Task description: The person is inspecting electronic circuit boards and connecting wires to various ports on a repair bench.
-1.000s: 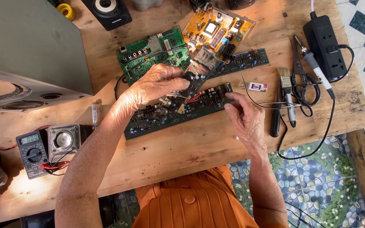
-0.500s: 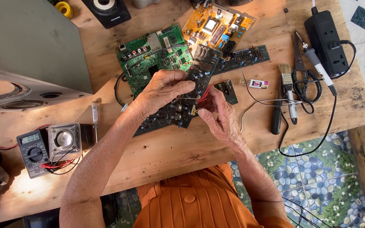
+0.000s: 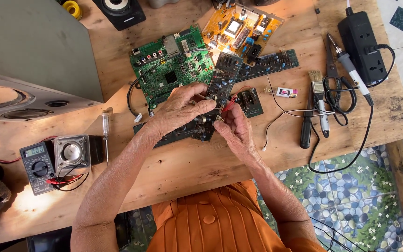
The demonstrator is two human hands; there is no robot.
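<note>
Head view looks straight down on a wooden workbench (image 3: 201, 163), its far and left edges cut off. Biggest on it is a grey speaker cabinet (image 3: 29, 56) at the left, only partly in frame. Next come a green circuit board (image 3: 171, 65) and an orange-yellow power board (image 3: 241, 28) lying flat, then a black power strip (image 3: 362, 44) at the right, cut by the top edge. A digital multimeter (image 3: 37, 167) and a small bare speaker driver (image 3: 72, 154) sit near the left edge. A paintbrush (image 3: 319, 95) and a soldering iron (image 3: 350, 72) lie by the strip.

Both hands meet at the middle of the bench over a long narrow dark circuit board (image 3: 221, 86), lifted and tilted, its far end pointing toward the power board. Small black parts stud its top. Its near end is hidden under the fingers. Left hand (image 3: 180, 109) curls over the board and grips its side; right hand (image 3: 234, 128) pinches at its near edge, beside thin red wires (image 3: 229, 103). What the fingertips press on is too small to tell.
</note>
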